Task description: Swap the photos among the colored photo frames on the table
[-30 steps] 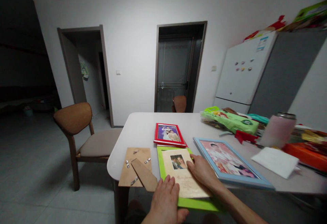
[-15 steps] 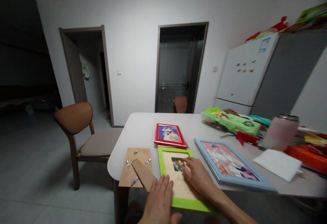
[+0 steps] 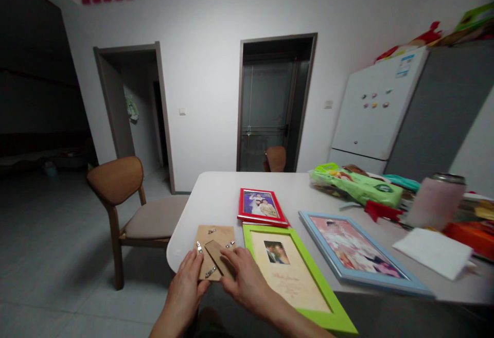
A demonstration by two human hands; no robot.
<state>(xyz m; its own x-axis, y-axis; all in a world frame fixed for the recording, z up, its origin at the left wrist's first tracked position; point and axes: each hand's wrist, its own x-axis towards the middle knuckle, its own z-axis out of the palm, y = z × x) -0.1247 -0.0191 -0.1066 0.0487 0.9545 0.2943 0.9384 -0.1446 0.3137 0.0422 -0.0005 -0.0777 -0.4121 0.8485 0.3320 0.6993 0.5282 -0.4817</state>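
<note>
A brown picture-frame backing board with metal clips and a fold-out stand leg is at the table's front left. My left hand grips its lower left edge, thumb at the bottom and fingers along the side. My right hand holds the lower right side, its fingers over the stand leg. Just to the right lies a green picture frame, face up, with a cream mat and a small photo in it. Neither hand touches the green frame.
Behind the green frame is a red photo frame; to its right lies a blue photo frame. Farther right are a green packet, a pink tumbler and white paper. A chair stands left of the table.
Both hands have left the green frame and moved left onto the backing board, taking hold of its two sides. The small photo and the mat's print are now uncovered.
</note>
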